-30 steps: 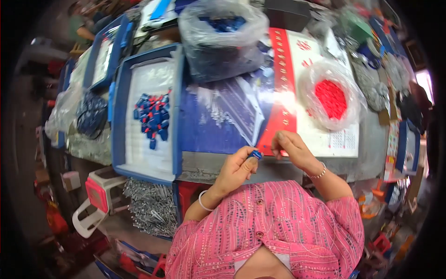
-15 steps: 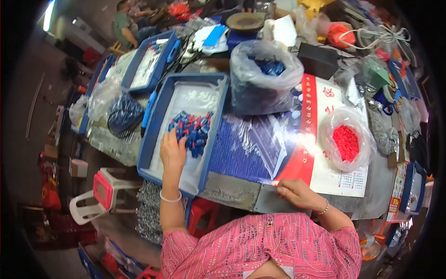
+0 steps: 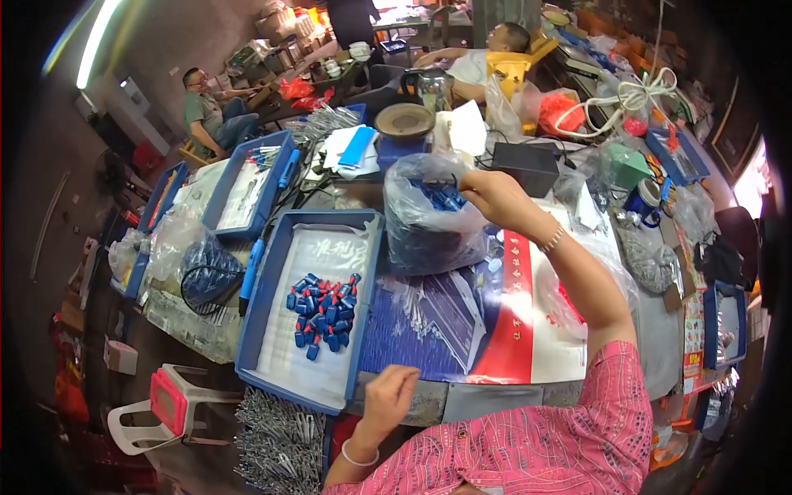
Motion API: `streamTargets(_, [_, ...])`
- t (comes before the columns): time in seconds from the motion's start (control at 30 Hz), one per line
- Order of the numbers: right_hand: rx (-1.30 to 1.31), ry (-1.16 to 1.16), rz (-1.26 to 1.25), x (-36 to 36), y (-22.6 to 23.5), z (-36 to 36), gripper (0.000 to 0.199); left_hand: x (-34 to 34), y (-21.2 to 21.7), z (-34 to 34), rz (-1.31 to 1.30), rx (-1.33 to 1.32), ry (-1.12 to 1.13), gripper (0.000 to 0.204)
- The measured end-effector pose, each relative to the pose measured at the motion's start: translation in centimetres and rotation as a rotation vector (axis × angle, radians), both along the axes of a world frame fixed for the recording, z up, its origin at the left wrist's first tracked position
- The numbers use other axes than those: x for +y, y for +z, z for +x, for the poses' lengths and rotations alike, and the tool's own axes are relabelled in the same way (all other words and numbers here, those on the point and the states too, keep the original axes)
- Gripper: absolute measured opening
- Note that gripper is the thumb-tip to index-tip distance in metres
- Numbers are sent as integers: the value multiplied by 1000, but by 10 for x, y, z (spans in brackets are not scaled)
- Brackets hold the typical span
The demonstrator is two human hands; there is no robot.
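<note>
- My right hand (image 3: 499,198) was at the clear bag (image 3: 429,243) of blue pieces (image 3: 437,195), twelve o'clock; fingers bunched, grip unclear.
- My left hand (image 3: 388,402), ten o'clock, curled, contents hidden; blue-and-red pieces (image 3: 322,313) lay beyond in the tray (image 3: 366,305).
- Snagging the rim might have tipped everything out.
- Printed characters lined the sheet's red band (image 3: 499,355); no brand legible.

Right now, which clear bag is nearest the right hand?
The upright clear bag of blue parts, just right of the large blue tray: the right hand is at its mouth. The red-piece bag sits partly behind the right forearm.
</note>
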State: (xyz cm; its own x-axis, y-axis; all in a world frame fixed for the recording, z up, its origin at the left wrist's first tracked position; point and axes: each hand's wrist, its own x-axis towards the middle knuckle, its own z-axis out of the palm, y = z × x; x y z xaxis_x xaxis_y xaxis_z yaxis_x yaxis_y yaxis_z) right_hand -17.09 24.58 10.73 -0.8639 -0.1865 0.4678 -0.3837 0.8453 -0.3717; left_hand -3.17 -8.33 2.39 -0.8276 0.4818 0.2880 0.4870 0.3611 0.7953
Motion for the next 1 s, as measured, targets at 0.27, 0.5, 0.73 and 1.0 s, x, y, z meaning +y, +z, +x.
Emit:
streamTargets(0.27, [-263, 24, 797, 6, -34, -79, 10, 4, -17, 8, 10, -66, -12, 14])
streamTargets(0.5, [-200, 116, 852, 2, -25, -79, 11, 11, -19, 11, 62, -128, -70, 20])
streamTargets(0.73, [130, 62, 333, -26, 15, -15, 24, 18, -15, 24, 136, -197, -85, 24])
streamTargets(1.0, [-975, 344, -807, -66, -34, 138, 26, 36, -1, 13, 195, -117, -84, 32])
